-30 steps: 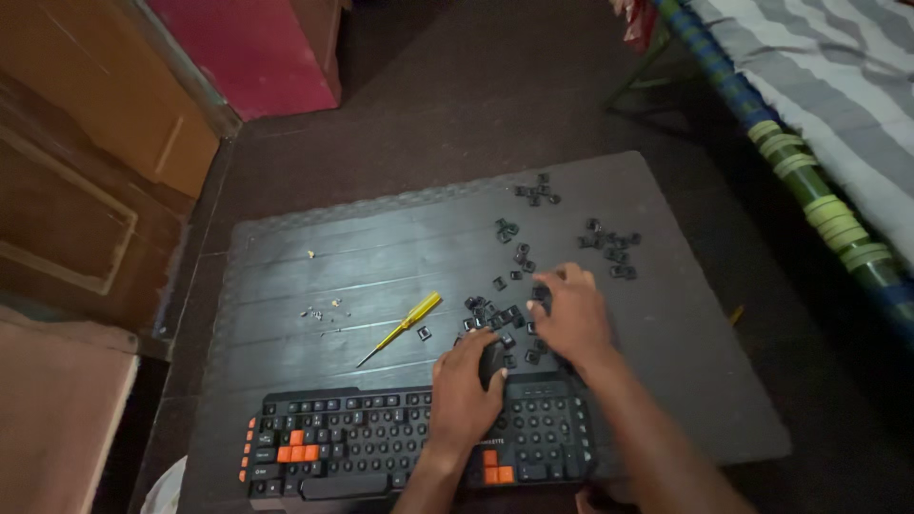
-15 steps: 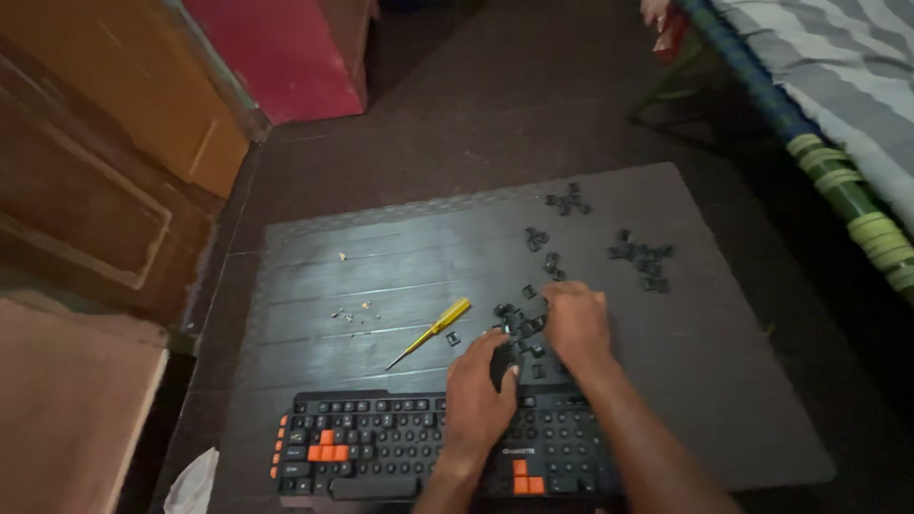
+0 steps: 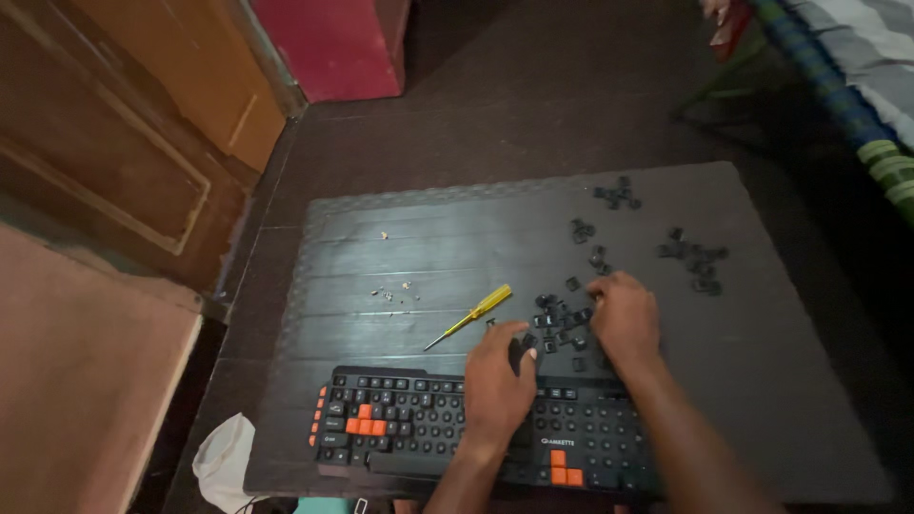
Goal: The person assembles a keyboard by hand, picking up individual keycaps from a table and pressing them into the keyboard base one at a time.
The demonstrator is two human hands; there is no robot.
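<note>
Premises: a domestic room, apparently a bedroom used as an improvised repair spot. Evidence: a bed with striped bedding stands at upper right; a panelled wooden door or cupboard front occupies the left; a red cabinet stands beyond. A low dark table sits on a dark floor. Lighting is dim, without shop or laboratory fittings.
</note>
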